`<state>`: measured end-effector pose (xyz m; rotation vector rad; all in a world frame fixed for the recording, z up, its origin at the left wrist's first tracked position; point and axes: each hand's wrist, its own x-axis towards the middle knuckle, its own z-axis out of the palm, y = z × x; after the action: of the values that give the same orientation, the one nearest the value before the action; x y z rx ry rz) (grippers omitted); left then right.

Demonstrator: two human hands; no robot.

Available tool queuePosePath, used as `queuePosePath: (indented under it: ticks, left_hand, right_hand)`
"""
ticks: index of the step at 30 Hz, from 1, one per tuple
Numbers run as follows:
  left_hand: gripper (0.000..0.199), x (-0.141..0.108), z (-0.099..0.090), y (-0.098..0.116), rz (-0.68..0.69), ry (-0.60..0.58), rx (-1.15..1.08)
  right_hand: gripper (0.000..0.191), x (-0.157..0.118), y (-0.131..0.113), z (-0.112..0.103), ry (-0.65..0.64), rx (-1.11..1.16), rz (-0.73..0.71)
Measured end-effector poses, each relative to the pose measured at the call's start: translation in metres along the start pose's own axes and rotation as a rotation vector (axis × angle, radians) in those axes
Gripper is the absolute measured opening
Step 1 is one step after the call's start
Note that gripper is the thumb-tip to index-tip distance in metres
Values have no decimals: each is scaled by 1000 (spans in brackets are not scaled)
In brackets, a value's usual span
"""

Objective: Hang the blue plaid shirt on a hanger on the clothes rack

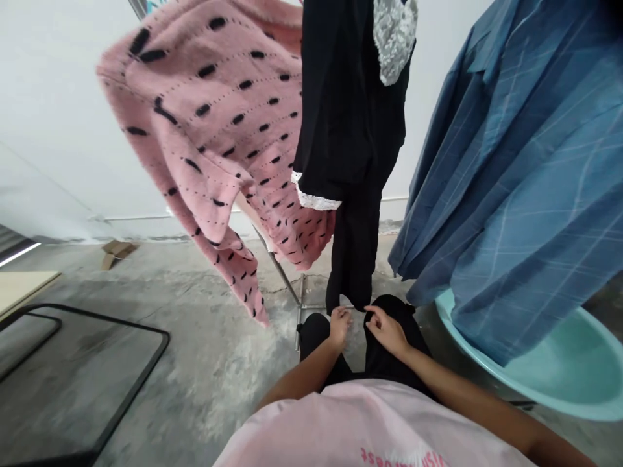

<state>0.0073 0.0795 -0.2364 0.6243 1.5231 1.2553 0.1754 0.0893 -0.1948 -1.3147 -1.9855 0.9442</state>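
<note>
A long black garment (357, 136) hangs in front of me, with white lace trim along one edge and a silvery sequined patch near its top. Its narrow lower end reaches down to my knees. At the left corner of that hem, my left hand (341, 326) is closed with its fingers curled on the cloth. My right hand (388, 329) pinches the hem's right corner between thumb and forefinger. The rest of the garment hangs free above both hands; its top lies beyond the view.
A pink sweater with black dashes (233, 117) hangs left; a blue checked shirt (525, 175) hangs right, partly over a turquoise basin (579, 363). Metal rack legs (287, 279) stand behind. A black tubular frame (141, 373) and cardboard piece (117, 251) are on the concrete floor.
</note>
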Motion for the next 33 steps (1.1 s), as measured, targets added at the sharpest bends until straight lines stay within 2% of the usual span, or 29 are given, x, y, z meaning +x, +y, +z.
queuePosePath:
  ticks: [3, 6, 8, 11, 15, 18, 21, 25, 28, 30, 33]
  left_hand:
    - [28, 0, -22, -11, -107, 72, -61]
    - [35, 1, -30, -13, -182, 66, -139]
    - [41, 1, -31, -12, -211, 34, -177]
    - [44, 1, -29, -11, -248, -18, -202]
    - [46, 1, -26, -15, -277, -38, -220]
    - [44, 3, -23, -19, -298, -19, -234]
    - [44, 6, -20, -22, -319, -7, -250]
    - [45, 11, -25, -19, -302, 24, -315]
    - [54, 15, -33, -12, -262, 45, -387]
    - [54, 16, -38, -7, -241, 10, -431]
    - [41, 14, -43, -3, -242, -80, -465]
  right_hand:
    - [68, 23, 4, 8, 132, 122, 75]
    - [76, 44, 4, 13, 156, 193, 123]
    - [73, 52, 4, 12, 104, 204, 121]
    - [53, 50, 3, 10, -40, 148, 66]
    - [19, 25, -3, 13, -266, -61, -85]
    - [6, 7, -8, 19, -443, -226, -176]
    - [13, 1, -10, 22, -551, -337, -227]
    - [20, 6, -12, 21, -579, -411, -245]
    - [20, 7, -14, 20, -593, -441, -242]
    - [22, 7, -14, 20, -593, -454, -231]
    - [28, 7, -12, 21, -587, -462, -209]
